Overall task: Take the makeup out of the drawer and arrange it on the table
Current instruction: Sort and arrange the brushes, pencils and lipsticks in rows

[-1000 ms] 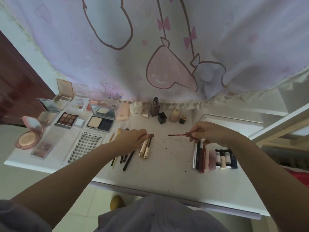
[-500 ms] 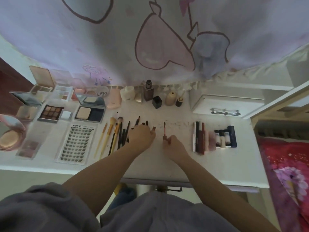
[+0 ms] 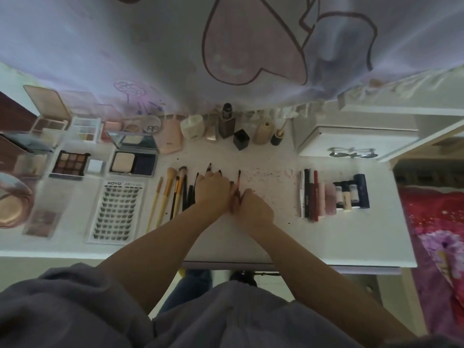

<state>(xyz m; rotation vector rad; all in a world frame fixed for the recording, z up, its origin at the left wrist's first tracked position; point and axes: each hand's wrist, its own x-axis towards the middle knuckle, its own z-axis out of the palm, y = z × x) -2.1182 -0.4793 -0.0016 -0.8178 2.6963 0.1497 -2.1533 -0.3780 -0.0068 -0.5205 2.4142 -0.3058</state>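
At the middle of the white table [image 3: 288, 237] my two hands meet. My right hand [image 3: 253, 209] pinches a thin reddish applicator wand [image 3: 238, 180] whose dark tip points away from me. My left hand [image 3: 213, 190] is curled round a small brown tube [image 3: 232, 183], of which only the end shows beside the thumb. It also covers part of the row of makeup brushes [image 3: 173, 189]. The white drawer [image 3: 351, 141] with a bow-shaped handle stands at the back right.
Open palettes and compacts [image 3: 133, 159] and a lash card [image 3: 115, 209] fill the left side. Bottles [image 3: 226, 124] line the back under a hanging curtain. Pencils and small tubes [image 3: 326, 194] lie in a row on the right. A red bedspread [image 3: 434, 222] borders the table.
My right hand swung in from the right with the wand and now touches my left hand. The wand turned from pointing left to pointing away. The camera tilted further down.
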